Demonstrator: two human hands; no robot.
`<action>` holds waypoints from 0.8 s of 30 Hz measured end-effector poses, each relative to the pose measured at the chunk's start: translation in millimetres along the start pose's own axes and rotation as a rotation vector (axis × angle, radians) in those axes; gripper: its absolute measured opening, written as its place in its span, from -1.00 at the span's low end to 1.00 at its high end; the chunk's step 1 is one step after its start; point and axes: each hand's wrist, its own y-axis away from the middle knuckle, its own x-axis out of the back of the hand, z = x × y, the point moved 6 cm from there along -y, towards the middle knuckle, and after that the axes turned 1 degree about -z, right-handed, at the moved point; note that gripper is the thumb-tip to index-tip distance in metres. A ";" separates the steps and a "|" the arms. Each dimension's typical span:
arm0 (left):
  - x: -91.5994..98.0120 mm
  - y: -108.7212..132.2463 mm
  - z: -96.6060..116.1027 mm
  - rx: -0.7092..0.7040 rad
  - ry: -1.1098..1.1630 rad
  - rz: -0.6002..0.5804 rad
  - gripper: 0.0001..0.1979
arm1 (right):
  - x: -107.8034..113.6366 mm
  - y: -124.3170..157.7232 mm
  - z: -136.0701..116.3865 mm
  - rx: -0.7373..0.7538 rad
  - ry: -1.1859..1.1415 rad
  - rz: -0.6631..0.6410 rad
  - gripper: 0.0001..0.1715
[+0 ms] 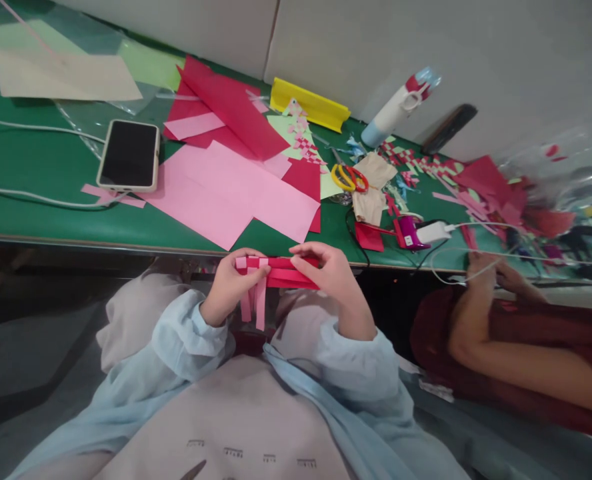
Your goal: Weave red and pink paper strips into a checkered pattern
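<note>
My left hand [236, 280] pinches the left end of a piece of woven paper strips [253, 265], where pink and red cross in a small check. Two pink strips [260, 307] hang down below that hand. From the weave, red paper strips [289, 275] run across to my right hand [329, 270], whose thumb and fingers are closed on their right end. The piece is held just in front of the table's edge, above my lap. Pink paper sheets [226, 193] lie on the table right beyond my hands.
On the green table [296, 237] are a phone [129, 155] with cables, red paper [226, 113], a yellow holder [310, 105], scissors [350, 179], a white bottle [399, 107] and woven paper scraps [411, 160]. A co-worker's hands [486, 270] are at the right edge.
</note>
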 end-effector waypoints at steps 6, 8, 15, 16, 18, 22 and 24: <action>-7.2 0.7 5.8 -0.036 -0.115 -0.084 -0.74 | -13.6 -22.3 -19.3 0.046 0.251 -0.357 -0.88; -8.6 0.8 8.0 -0.046 -0.130 -0.099 -0.74 | -22.6 -26.0 -21.1 0.063 0.278 -0.421 -0.93; -10.2 4.5 -5.6 0.136 0.086 -0.119 -0.56 | -32.0 -29.6 -24.4 0.130 0.293 -0.403 -0.88; -10.7 5.2 -7.9 0.162 0.128 -0.120 -0.54 | -30.9 -30.2 -23.0 0.116 0.293 -0.395 -0.88; -12.0 5.9 -9.9 0.180 0.189 -0.126 -0.54 | -29.0 -31.4 -18.4 0.063 0.301 -0.396 -0.87; -13.3 5.1 -8.2 0.149 0.225 -0.136 -0.56 | -26.3 -32.2 -13.7 0.010 0.317 -0.434 -0.83; -13.7 4.9 -7.0 0.149 0.231 -0.138 -0.56 | -25.4 -32.3 -14.2 0.008 0.331 -0.461 -0.81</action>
